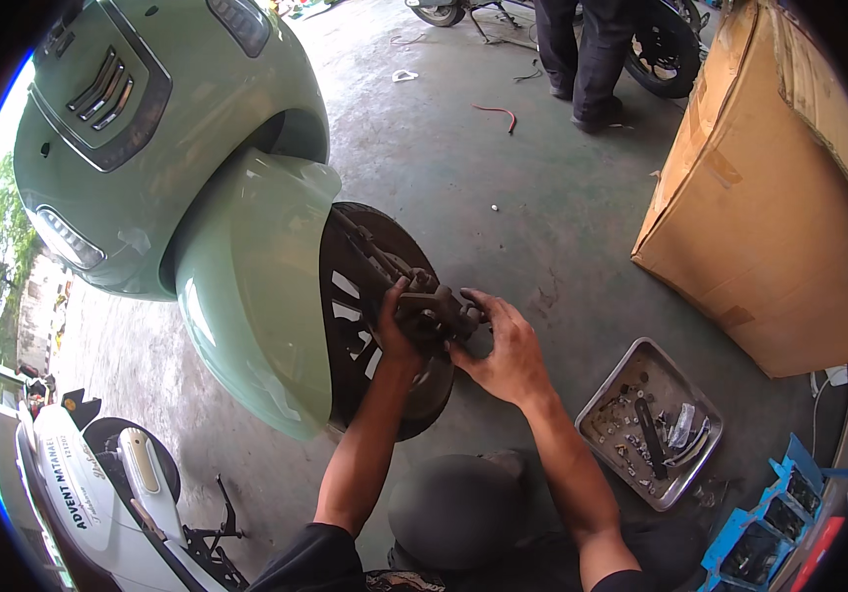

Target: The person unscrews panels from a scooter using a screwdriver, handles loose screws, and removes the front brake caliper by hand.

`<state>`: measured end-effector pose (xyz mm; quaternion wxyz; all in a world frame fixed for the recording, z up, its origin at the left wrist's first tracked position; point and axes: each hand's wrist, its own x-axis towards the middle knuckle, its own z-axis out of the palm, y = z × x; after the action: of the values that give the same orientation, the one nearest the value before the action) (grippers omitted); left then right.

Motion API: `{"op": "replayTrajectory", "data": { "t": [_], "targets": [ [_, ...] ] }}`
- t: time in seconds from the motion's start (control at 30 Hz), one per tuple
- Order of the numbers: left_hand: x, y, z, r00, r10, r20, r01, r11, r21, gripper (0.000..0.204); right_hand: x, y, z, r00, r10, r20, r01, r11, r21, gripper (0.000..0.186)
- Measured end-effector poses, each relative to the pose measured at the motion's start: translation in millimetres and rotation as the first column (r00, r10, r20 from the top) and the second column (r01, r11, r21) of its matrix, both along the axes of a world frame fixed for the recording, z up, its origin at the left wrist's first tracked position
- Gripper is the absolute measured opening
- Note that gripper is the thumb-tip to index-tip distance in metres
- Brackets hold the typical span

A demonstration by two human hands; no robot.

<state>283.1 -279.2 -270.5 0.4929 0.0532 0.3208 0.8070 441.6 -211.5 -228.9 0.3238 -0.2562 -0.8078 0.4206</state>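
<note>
A dark, grimy brake caliper [434, 308] sits at the hub side of the front wheel [404, 419] of a pale green scooter [256, 257]. My left hand [399, 335] grips the caliper from its left side, with the thumb up along it and the other fingers partly hidden. From the right, my right hand [506, 357] closes thumb and forefinger around the caliper's outer end. Any small part between those fingertips is too dark to make out. Above the caliper, the dark fork leg [365, 247] runs up under the green front fender [256, 296].
At right a metal tray [591, 419] holds small hardware and a dark bar-shaped tool. Beyond it stands a large cardboard box [749, 237]; a blue organizer [769, 523] is at lower right. A white motorbike [78, 483] stands at lower left. Another person's legs [582, 59] are at the back.
</note>
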Motion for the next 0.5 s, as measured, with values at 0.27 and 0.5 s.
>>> {"op": "replayTrajectory", "data": {
  "t": [0.27, 0.5],
  "targets": [
    [-0.4, 6.0, -6.2, 0.994, 0.058, -0.094, -0.067, 0.992, -0.104, 0.042, -24.1, 8.2, 19.5, 0.990, -0.094, 0.106, 0.102, 0.992, -0.071, 0.064],
    [-6.2, 7.3, -20.2, 0.990, 0.095, -0.108, -0.111, 0.982, -0.155, 0.041, -31.7, 13.2, 10.9, 0.990, -0.026, 0.142, 0.031, 0.999, -0.028, 0.055]
  ]
}}
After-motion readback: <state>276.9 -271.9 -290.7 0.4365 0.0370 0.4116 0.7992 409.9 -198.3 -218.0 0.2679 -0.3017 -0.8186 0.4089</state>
